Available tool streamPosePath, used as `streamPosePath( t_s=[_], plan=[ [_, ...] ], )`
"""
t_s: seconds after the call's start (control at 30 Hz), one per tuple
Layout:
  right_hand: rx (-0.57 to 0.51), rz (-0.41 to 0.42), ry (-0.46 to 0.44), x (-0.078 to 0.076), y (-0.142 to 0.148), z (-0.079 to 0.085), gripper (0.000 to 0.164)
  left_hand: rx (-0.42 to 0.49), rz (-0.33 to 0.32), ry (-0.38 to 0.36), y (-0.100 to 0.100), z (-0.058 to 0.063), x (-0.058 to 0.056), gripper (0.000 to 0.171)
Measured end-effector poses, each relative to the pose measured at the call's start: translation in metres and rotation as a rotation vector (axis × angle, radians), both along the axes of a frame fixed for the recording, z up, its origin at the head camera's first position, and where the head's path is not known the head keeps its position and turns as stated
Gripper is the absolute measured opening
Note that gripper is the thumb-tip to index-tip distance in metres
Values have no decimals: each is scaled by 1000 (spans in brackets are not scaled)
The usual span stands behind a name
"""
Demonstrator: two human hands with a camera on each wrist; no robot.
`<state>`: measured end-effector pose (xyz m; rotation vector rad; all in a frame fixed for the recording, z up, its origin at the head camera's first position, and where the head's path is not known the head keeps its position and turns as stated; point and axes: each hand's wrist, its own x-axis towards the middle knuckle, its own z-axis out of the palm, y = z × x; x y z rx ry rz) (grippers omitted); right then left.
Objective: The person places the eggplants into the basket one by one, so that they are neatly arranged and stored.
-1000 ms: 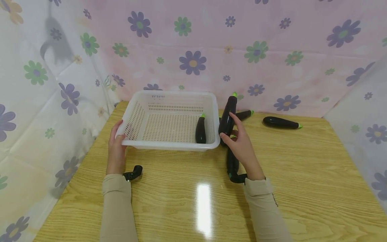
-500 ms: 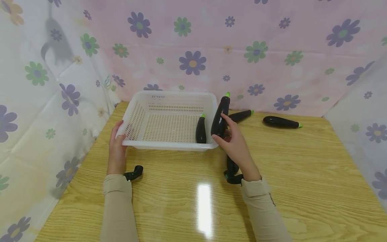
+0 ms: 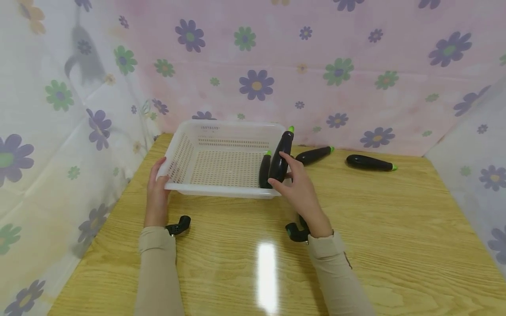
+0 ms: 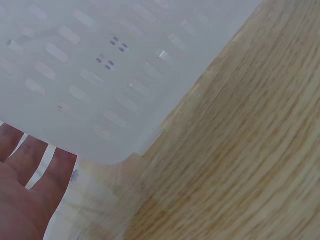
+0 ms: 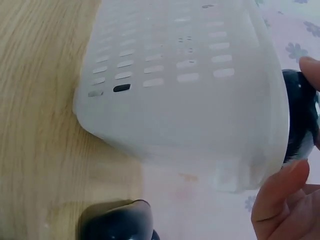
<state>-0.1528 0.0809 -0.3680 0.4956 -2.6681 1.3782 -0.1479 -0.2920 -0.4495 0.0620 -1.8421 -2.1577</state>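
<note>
A white plastic basket [image 3: 221,190] with slotted walls stands on the table. My left hand [image 3: 157,193] grips its left rim, thumb over the edge; the left wrist view shows fingers [image 4: 55,180] against the outer wall. My right hand [image 3: 300,191] holds a dark eggplant [image 3: 282,158] with a green stem end, tilted over the basket's right rim. In the right wrist view this eggplant [image 5: 300,117] shows past the rim, partly hidden by the basket wall. Another eggplant [image 3: 264,171] lies inside at the right end, partly covered by the held one.
On the wooden table [image 3: 395,228], an eggplant [image 3: 314,156] lies right of the basket and another eggplant [image 3: 370,163] farther right. One more eggplant [image 3: 303,220] is mostly hidden by my right wrist. Flowered cloth [image 3: 221,57] hangs behind and at both sides.
My right hand has moved left with the eggplant, from beside the basket to over its right rim. My left hand keeps its grip on the basket. The head view has shifted slightly.
</note>
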Motion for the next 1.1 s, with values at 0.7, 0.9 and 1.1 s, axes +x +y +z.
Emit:
streamPosePath(
  t_s=[0.7, 0.9, 1.1],
  plan=[
    [225, 67, -11, -18, -29, 16, 71, 27, 37, -68, 12, 32, 14, 49],
    [292, 66, 17, -21, -40, 6, 71, -7, 48, -49, 5, 7, 4, 47],
    [371, 52, 25, -24, -50, 5, 71, -10, 45, -11, -3, -8, -6, 47]
  ],
)
